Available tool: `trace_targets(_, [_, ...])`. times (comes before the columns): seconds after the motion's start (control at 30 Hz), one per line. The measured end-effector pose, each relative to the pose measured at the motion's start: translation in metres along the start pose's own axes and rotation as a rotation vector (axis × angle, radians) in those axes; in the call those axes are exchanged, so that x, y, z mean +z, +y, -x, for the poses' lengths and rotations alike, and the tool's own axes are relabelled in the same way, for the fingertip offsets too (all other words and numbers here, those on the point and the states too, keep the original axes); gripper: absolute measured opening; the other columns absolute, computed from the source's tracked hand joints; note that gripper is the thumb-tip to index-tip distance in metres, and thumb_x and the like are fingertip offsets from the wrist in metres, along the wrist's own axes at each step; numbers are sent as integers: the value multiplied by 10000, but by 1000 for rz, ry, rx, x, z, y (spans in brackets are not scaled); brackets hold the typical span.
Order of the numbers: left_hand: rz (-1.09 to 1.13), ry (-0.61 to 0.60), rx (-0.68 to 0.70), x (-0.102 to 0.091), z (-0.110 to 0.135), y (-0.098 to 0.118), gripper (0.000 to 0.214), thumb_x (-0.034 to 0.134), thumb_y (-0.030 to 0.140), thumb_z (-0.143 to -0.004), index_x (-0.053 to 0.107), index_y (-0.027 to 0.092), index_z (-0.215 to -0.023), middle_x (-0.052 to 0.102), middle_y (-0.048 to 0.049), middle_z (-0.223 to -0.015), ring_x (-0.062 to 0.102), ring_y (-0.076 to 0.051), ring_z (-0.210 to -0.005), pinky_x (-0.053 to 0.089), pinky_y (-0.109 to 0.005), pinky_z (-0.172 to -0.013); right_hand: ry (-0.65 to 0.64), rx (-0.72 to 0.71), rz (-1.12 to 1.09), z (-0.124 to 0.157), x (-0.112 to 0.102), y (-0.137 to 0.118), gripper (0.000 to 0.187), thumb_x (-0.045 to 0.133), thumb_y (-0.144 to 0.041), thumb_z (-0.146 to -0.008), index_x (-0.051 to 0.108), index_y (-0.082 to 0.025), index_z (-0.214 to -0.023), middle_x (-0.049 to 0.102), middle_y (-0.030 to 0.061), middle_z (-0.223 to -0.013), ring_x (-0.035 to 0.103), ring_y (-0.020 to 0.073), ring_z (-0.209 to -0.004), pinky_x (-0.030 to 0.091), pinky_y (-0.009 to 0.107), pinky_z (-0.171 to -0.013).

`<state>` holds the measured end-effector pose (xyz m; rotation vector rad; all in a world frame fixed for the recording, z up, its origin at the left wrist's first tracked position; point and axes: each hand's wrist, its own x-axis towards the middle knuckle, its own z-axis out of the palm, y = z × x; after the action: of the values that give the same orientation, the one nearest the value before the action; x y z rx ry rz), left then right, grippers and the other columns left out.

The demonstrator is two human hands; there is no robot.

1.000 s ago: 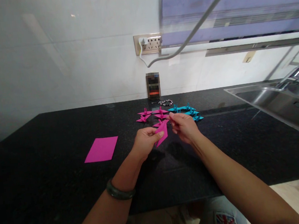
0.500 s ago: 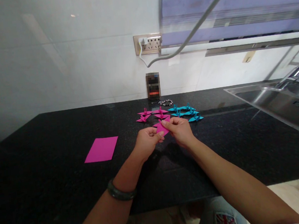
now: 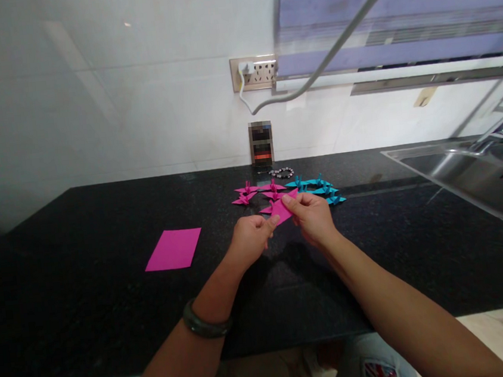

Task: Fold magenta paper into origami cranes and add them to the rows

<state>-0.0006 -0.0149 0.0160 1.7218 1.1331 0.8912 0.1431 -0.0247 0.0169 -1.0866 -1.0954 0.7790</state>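
Observation:
Both hands pinch one folded piece of magenta paper [image 3: 283, 207] above the black counter [image 3: 88, 301]. My left hand [image 3: 250, 241] grips its lower left end between thumb and fingers; a dark bangle sits on that wrist. My right hand [image 3: 312, 218] holds its upper right edge, fingers closed. Just behind the hands lie several folded magenta paper cranes [image 3: 252, 193] and, to their right, several teal paper cranes [image 3: 321, 189].
A flat magenta sheet [image 3: 174, 249] lies on the counter to the left. A small dark box [image 3: 261, 143] and a bead bracelet [image 3: 282, 172] sit by the wall. A steel sink [image 3: 470, 180] is on the right. A wall socket [image 3: 253, 72] with a white cable is above.
The hands have closed together on the paper: its long lower point has been folded up, so the piece is shorter. The view has shifted slightly.

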Motion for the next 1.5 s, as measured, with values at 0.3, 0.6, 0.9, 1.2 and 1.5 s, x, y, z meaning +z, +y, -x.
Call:
trace_targets(0.3, [156,218,185,-2,-4,1,205,616,331,-679,678,151,-755,648,-49,-738,565,-145,-681,427,-241,-630,-177,-25,121,4,1,-4,358,621,-446,-684,473,-166,-516,412,-48,-452,332,66,-431,247,223,-430])
trace_targets(0.6, [413,304,67,0,-7,-3,184,659,286,-645,623,122,-720,608,-8,-651,531,-91,-593,417,-213,-592,-282,-2,71,5,5,6,292,631,-402,-679,498,-166,-570,424,-52,-494,339,62,-438,261,213,-427])
trace_targets(0.9, [583,92,-127,-4,-3,3,274,708,350,-591,609,122,-705,599,-7,-629,538,-79,-543,459,-221,-560,-212,121,-107,5,7,5,261,632,-417,-669,596,-163,-710,491,-38,-541,387,59,-410,319,201,-375])
trace_targets(1.2, [612,27,-195,-13,-6,2,223,710,283,-606,608,116,-714,588,0,-617,543,-71,-522,464,-205,-542,-205,148,-117,-1,1,8,238,678,-361,-638,595,-149,-710,528,-40,-537,421,51,-395,355,193,-383])
trace_targets(1.5, [860,14,-213,-10,-6,0,190,711,199,-617,639,122,-775,643,-28,-731,595,-97,-652,477,-214,-623,-100,113,-148,6,12,12,213,673,-328,-644,604,-151,-743,574,-15,-558,513,87,-467,424,223,-457])
